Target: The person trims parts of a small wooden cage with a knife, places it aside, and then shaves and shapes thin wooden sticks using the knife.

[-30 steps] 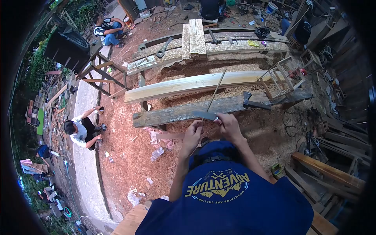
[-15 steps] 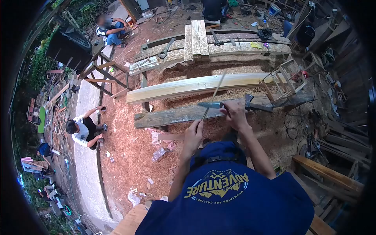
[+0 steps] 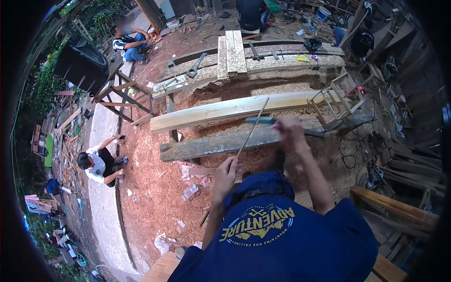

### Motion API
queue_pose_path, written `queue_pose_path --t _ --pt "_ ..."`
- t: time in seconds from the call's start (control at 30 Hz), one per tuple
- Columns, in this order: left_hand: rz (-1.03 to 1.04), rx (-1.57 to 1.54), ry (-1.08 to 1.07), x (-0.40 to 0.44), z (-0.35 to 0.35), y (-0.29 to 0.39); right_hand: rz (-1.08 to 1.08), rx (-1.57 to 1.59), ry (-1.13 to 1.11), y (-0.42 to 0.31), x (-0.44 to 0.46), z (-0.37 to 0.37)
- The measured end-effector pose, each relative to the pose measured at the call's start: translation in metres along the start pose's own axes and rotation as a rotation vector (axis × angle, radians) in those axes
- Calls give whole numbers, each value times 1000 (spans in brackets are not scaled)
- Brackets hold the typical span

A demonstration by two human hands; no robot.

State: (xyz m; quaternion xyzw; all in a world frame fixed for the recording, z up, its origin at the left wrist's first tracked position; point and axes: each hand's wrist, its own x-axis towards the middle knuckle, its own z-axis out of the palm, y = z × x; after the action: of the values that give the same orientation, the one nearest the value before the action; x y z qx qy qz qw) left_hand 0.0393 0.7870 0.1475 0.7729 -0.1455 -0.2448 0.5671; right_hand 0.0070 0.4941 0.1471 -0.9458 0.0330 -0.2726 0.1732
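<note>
My left hand (image 3: 226, 172) is closed around the lower end of a thin wooden stick (image 3: 252, 129), which slants up and away to the right. My right hand (image 3: 290, 131), slightly blurred, grips a knife (image 3: 260, 121). Its blade points left and lies across the stick's upper half; whether it touches the wood I cannot tell. Below both hands runs a weathered beam (image 3: 221, 140). The axe handle (image 3: 314, 134) sticks out past my right hand, which hides the axe head.
A pale planed beam (image 3: 202, 115) lies beyond the weathered one, with a wooden frame (image 3: 340, 97) at its right. Farther back, stacked boards (image 3: 230, 51) rest on a bench. One person (image 3: 99, 162) crouches at left; others sit farther off. Shavings cover the ground.
My right hand and the knife have moved right and slightly up, covering the axe head. My left hand has shifted slightly down and left with the stick.
</note>
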Motion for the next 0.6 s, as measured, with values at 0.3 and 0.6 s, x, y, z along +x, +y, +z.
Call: queue_pose_path --t 0.3,0.6 --pt "34 31 78 -11 -9 -33 -33 180 -7 -63 -32 38" --pt "35 26 85 -12 -10 -40 -191 201 -112 -85 -27 34"
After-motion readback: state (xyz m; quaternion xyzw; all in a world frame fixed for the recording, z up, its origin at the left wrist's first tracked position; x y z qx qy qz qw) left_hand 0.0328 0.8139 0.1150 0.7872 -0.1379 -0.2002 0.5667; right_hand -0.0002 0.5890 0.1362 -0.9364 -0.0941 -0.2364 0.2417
